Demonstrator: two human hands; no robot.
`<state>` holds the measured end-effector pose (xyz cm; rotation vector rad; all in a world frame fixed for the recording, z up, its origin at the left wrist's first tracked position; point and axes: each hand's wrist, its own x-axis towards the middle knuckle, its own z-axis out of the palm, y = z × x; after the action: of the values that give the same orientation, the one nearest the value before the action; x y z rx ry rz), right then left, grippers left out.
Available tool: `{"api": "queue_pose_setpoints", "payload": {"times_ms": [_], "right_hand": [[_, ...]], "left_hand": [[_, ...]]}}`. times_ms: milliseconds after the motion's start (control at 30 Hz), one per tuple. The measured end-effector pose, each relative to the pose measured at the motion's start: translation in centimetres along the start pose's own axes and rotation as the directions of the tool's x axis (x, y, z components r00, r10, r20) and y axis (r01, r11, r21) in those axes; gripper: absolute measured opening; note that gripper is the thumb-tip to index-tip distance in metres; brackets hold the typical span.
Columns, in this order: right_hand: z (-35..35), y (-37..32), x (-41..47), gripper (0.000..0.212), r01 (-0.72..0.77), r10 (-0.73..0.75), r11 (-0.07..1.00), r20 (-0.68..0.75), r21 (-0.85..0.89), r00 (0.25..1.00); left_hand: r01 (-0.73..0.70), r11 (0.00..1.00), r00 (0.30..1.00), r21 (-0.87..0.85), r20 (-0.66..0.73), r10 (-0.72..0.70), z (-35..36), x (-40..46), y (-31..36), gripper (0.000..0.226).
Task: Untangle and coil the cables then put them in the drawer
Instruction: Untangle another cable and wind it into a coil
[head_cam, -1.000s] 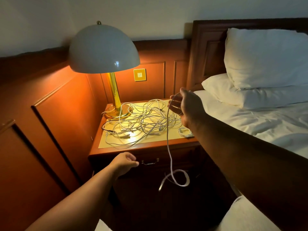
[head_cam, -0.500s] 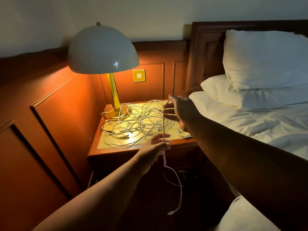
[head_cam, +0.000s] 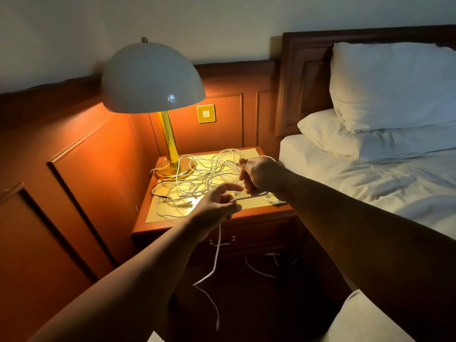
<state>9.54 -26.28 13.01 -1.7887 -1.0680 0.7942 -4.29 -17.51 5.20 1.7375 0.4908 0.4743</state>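
At the centre of the frame, over the front edge of the nightstand (head_cam: pixel 158 228), both hands work one white cable (head_cam: pixel 216 255). The right hand (head_cam: pixel 259 175) is curled round loops of it, and the left hand (head_cam: pixel 217 204) pinches the same strand between thumb and fingers, its forefinger stretched toward the right hand. From that pinch the free tail hangs down toward the lower middle of the frame. The rest of the cables (head_cam: pixel 202 178) lie in a loose tangle on the lit tabletop beside the lamp (head_cam: pixel 153 80), left of centre. The drawer (head_cam: pixel 246 239) below looks closed, its handle just showing. The step in hand looks like coiling: I judge it goes best if the left hand feeds even lengths into the right, letting the strand slide through the pinch so twists run out along the tail. Each loop should match the last, and the grip should stay light, or the tail may kink or snag.
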Motion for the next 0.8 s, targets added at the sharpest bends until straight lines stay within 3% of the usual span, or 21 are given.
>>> {"api": "queue_pose_setpoints", "payload": {"times_ms": [100,200,367,500,567,633,700,800], "right_hand": [[-0.1,0.6,0.1,0.029,0.045,-0.043,0.996,0.028,-0.072,0.999],[0.5,1.1,-0.4,0.029,0.005,0.028,0.976,0.15,-0.218,0.988],[-0.1,2.4,-0.7,0.043,-0.088,0.056,0.992,0.295,0.095,0.954],[-0.3,3.0,-1.6,0.045,-0.152,0.055,0.971,0.45,0.183,0.891],[0.3,3.0,-1.9,0.047,-0.206,0.034,0.931,0.494,0.3,0.869],[0.9,3.0,-2.1,0.052,-0.273,0.002,0.852,0.518,0.448,0.856],[1.4,3.1,-2.1,0.052,-0.319,-0.014,0.787,0.533,0.528,0.846],[2.1,3.6,-2.1,0.05,-0.275,-0.01,0.779,0.451,0.563,0.893]], "left_hand": [[-0.027,0.999,0.999,0.047,0.038,0.025,-0.3,-0.3,0.6,0.011],[-0.075,0.995,0.997,0.065,-0.002,0.075,-1.1,-0.3,1.6,0.009],[-0.19,0.95,0.974,0.247,-0.074,0.214,-2.3,-0.4,2.5,0.011],[-0.217,0.921,0.958,0.323,-0.111,0.265,-2.0,-0.6,3.1,0.01],[-0.175,0.954,0.97,0.242,-0.126,0.21,-1.5,-0.7,3.0,0.012],[-0.123,0.991,0.989,-0.051,-0.084,0.118,-0.7,-1.0,2.5,0.017],[-0.093,0.96,0.994,-0.266,-0.082,0.073,0.2,-1.3,2.1,0.015],[-0.144,0.978,0.966,-0.151,-0.237,0.106,1.0,-1.3,1.8,0.013]]}}
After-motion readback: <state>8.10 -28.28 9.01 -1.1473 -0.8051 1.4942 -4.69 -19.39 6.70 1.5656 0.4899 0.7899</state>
